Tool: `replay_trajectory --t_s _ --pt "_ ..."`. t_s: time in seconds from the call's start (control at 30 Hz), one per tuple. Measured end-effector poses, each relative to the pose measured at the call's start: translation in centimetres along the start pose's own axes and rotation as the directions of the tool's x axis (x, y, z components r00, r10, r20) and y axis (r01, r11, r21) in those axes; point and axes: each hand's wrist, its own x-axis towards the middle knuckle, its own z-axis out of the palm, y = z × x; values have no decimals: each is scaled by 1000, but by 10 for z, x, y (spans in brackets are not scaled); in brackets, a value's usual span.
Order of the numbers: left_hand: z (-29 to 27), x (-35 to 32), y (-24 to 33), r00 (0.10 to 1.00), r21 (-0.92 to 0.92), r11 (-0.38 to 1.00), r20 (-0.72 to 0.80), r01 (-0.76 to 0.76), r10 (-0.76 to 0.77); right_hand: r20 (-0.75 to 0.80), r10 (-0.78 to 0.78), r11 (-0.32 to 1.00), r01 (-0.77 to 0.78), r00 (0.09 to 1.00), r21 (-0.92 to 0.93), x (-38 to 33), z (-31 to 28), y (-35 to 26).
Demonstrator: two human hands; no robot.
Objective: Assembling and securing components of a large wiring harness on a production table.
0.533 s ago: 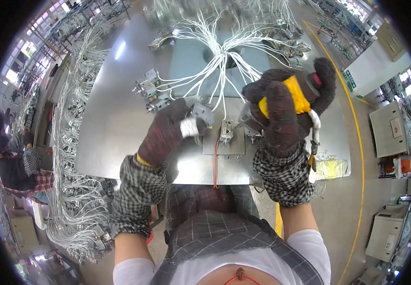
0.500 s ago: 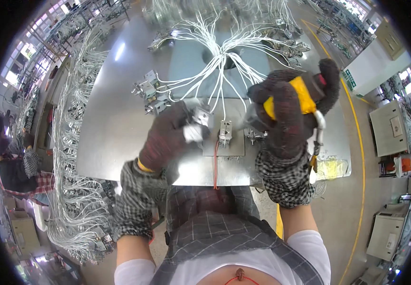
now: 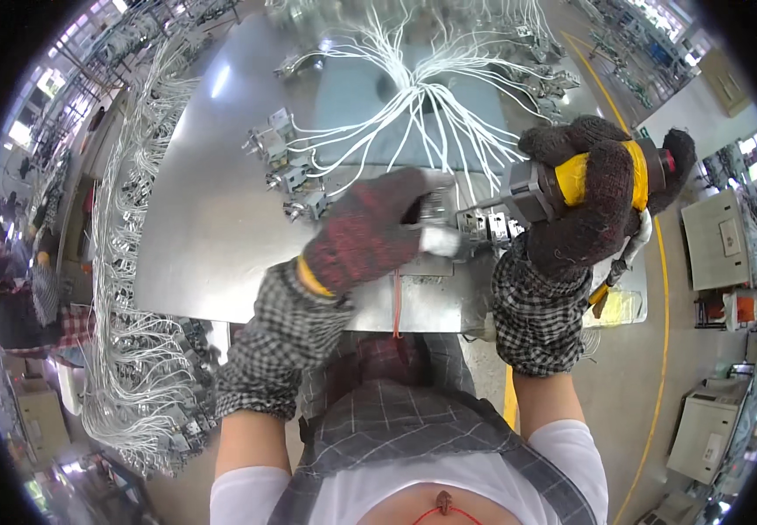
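My left hand (image 3: 374, 227), in a dark knitted glove with white wrapping at the thumb tip, is closed on a small metal fitting (image 3: 435, 208) above the table's near part. Motion blurs this fitting. My right hand (image 3: 584, 188), gloved too, grips a power screwdriver (image 3: 531, 191) with a grey head and yellow wrapping. Its thin tip points left and reaches close to the fitting; whether they touch I cannot tell. Just below the tip stand several small metal fittings (image 3: 492, 226). White cables (image 3: 418, 87) fan out from a bundle beyond my hands.
More metal fittings (image 3: 282, 157) on cable ends lie left on the metal table (image 3: 208, 210). A red cord (image 3: 397, 306) hangs over the near edge. Cable bundles (image 3: 133, 350) fill a rack at left, where another person (image 3: 24, 297) works. Machine cabinets (image 3: 715, 236) stand right.
My left hand has moved right with its metal fitting, toward the screwdriver. My right hand has shifted right, and the screwdriver's tip now points at the left hand.
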Motion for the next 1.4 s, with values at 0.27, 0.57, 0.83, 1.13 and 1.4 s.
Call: replay_trajectory --t_s 0.27,0.57,0.83,1.13,1.4 --pt "-11 -9 2 961 320 920 84 225 -264 65 151 982 -157 986 102 -10 13 -11" --pt "-5 1 6 948 306 928 165 213 -272 145 148 978 -167 978 125 -22 10 -2" --pt "-10 -10 17 950 303 924 133 232 -282 424 -12 981 92 906 -168 -23 -6 8" --pt "-11 -19 -13 994 823 559 -54 99 -95 270 75 997 -77 960 -6 -27 14 2" --pt "-31 -25 -17 998 917 395 -57 55 -7 262 200 979 -204 944 -9 -30 15 -1"
